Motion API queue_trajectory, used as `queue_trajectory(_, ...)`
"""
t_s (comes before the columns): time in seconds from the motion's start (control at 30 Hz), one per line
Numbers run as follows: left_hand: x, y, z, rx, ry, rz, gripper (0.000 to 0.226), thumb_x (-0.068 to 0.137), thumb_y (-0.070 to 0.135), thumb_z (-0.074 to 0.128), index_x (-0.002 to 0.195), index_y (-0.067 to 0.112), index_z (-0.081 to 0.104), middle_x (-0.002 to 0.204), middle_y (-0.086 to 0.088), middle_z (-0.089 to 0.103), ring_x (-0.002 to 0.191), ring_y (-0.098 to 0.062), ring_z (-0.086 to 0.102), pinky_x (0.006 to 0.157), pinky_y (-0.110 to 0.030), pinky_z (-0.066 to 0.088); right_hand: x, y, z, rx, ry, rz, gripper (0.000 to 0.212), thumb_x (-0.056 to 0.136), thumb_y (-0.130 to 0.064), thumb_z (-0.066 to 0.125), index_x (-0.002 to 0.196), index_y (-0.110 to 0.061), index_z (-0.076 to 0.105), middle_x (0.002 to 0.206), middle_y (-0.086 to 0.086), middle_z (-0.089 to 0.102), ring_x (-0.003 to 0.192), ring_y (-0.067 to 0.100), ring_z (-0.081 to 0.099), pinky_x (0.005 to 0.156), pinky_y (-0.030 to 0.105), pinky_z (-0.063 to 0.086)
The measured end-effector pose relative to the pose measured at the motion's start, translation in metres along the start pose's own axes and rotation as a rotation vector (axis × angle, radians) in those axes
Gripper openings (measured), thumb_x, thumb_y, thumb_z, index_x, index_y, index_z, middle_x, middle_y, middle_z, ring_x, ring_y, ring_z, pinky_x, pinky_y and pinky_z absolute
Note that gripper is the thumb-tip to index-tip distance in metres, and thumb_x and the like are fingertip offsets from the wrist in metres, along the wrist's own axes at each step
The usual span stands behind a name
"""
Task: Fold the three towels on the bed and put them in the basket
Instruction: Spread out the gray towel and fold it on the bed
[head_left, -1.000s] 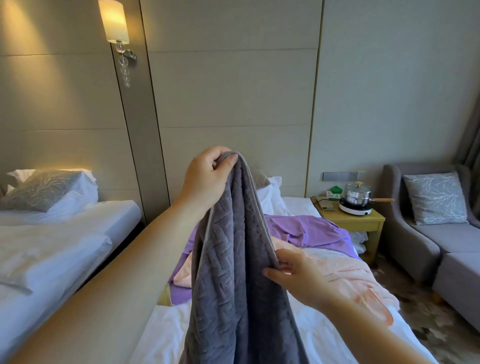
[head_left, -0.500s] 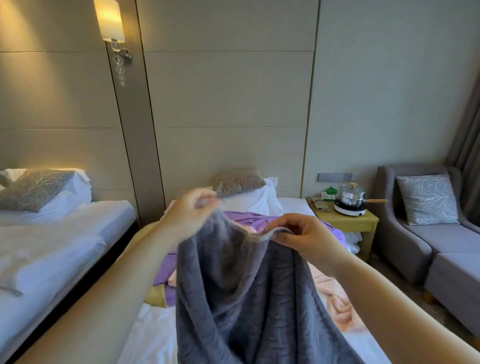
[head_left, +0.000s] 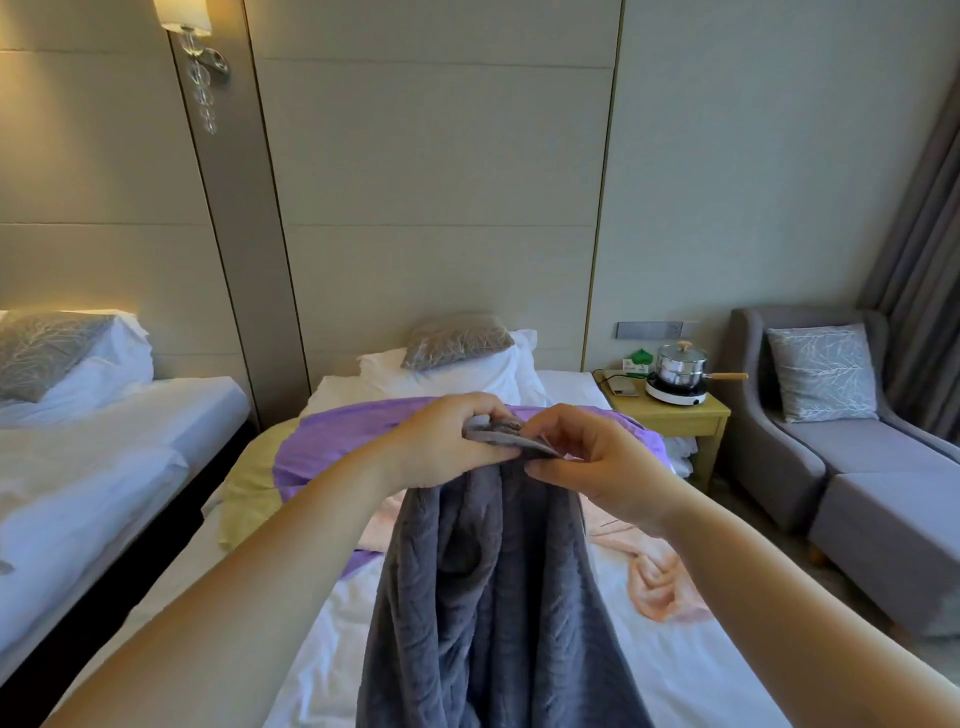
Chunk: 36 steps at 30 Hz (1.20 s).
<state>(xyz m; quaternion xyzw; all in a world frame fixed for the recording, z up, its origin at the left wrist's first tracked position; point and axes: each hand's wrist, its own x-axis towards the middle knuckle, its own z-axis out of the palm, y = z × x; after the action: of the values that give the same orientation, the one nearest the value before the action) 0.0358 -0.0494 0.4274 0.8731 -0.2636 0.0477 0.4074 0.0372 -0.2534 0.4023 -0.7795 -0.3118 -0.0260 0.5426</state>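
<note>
My fingers (head_left: 498, 447) on both hands pinch the top corners of the grey towel (head_left: 498, 587) together, left hand (head_left: 441, 444) and right hand (head_left: 592, 467) nearly touching above the bed (head_left: 675, 670). If the corners slip out of line, I judge the fold will come out crooked. The towel hangs thick and heavy, in deep folds, its lower end out of view.

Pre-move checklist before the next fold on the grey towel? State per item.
1. Left hand grips the grey towel top edge: ok.
2. Right hand pinches the same edge: ok.
3. Corners matched up: cannot tell, bunched between the hands.
4. Towel hangs flat: not ok, it drapes in loose folds.
5. Bed space to lay it: not ok, pink towel and purple towel lie unfolded there.
6. Basket located: cannot tell, not in view.
</note>
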Motion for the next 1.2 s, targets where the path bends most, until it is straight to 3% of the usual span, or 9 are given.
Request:
queue_trajectory(0.1,0.002,0.003,-0.011,-0.023,0.162,0.056,0.008,0.085,0.017,0.069,0.092,0.014,0.064,0.084,0.011,0.063,0.078,0.007,0.056,0.073,-0.005,0.038,-0.006,0.015,0.002,-0.151,0.034,0.025,0.025,0.080,-0.008,0.068,0.080,-0.034,0.067,0.084,-0.011,0.066,0.079,0.005,0.061,0.081,0.027,0.050)
queue_trajectory(0.2,0.005,0.005,-0.024,-0.088,0.240,0.049,0.009,0.087,0.016,0.067,0.090,0.023,0.062,0.081,0.012,0.063,0.079,0.005,0.057,0.075,-0.009,0.040,-0.010,0.025,0.010,-0.316,0.012,-0.009,0.023,0.086,-0.014,0.063,0.085,-0.037,0.065,0.098,-0.013,0.059,0.088,0.001,0.058,0.082,0.017,0.047)
queue_trajectory(0.27,0.006,0.005,-0.030,-0.110,0.254,0.063,0.015,0.088,0.015,0.065,0.089,0.028,0.060,0.084,0.011,0.063,0.083,-0.001,0.058,0.079,-0.015,0.042,-0.008,0.028,0.013,-0.400,0.016,-0.026,0.008,0.090,-0.025,0.059,0.091,-0.028,0.067,0.104,-0.015,0.055,0.094,0.004,0.056,0.086,0.021,0.047)
queue_trajectory(0.33,0.007,0.003,-0.033,-0.120,0.310,0.075,0.018,0.088,0.013,0.065,0.088,0.030,0.059,0.082,0.014,0.063,0.081,0.001,0.057,0.078,-0.013,0.041,-0.005,0.031,0.015,-0.490,0.020,-0.015,0.016,0.092,-0.030,0.056,0.092,-0.018,0.066,0.103,-0.013,0.054,0.094,0.009,0.055,0.085,0.026,0.047)
queue_trajectory(0.53,0.003,-0.007,-0.045,-0.178,0.528,0.033,0.021,0.087,0.008,0.064,0.085,0.028,0.061,0.080,0.012,0.062,0.074,0.004,0.055,0.071,-0.009,0.042,-0.006,0.043,0.011,-0.629,0.075,0.050,0.005,0.084,-0.012,0.061,0.085,-0.016,0.061,0.089,-0.005,0.055,0.082,0.017,0.055,0.077,0.030,0.046)
queue_trajectory(0.7,0.000,-0.015,-0.051,-0.216,0.620,-0.038,0.019,0.089,0.010,0.062,0.084,0.028,0.060,0.078,0.008,0.061,0.076,-0.008,0.055,0.073,-0.023,0.043,-0.008,0.055,0.008,-0.630,0.018,0.116,0.010,0.082,-0.012,0.062,0.089,-0.017,0.067,0.085,-0.015,0.053,0.082,0.011,0.055,0.067,0.006,0.035)
queue_trajectory(0.97,0.002,-0.024,-0.053,-0.249,0.674,-0.068,0.021,0.087,0.012,0.064,0.080,0.032,0.061,0.076,0.011,0.060,0.071,-0.002,0.055,0.071,-0.021,0.044,-0.003,0.057,0.010,-0.983,0.042,0.207,0.019,0.091,-0.032,0.049,0.090,-0.015,0.059,0.096,-0.003,0.049,0.075,0.019,0.051,0.067,0.031,0.043)
queue_trajectory(1.1,0.002,-0.032,-0.057,-0.199,0.718,-0.092,0.020,0.087,0.014,0.063,0.079,0.033,0.060,0.068,0.019,0.061,0.062,0.004,0.052,0.059,-0.009,0.041,-0.005,0.055,0.003,-0.662,0.209,0.113,0.012,0.089,-0.016,0.058,0.084,-0.012,0.068,0.089,-0.006,0.060,0.080,0.013,0.057,0.070,0.023,0.044)
queue_trajectory(1.2,-0.001,-0.049,-0.059,-0.050,0.781,-0.219,0.014,0.086,0.019,0.059,0.081,0.032,0.057,0.072,0.014,0.060,0.066,-0.006,0.053,0.058,-0.024,0.042,-0.006,0.046,-0.002,-0.366,0.360,0.119,0.012,0.088,-0.013,0.061,0.087,-0.021,0.069,0.081,-0.013,0.065,0.073,-0.005,0.056,0.064,0.008,0.041)
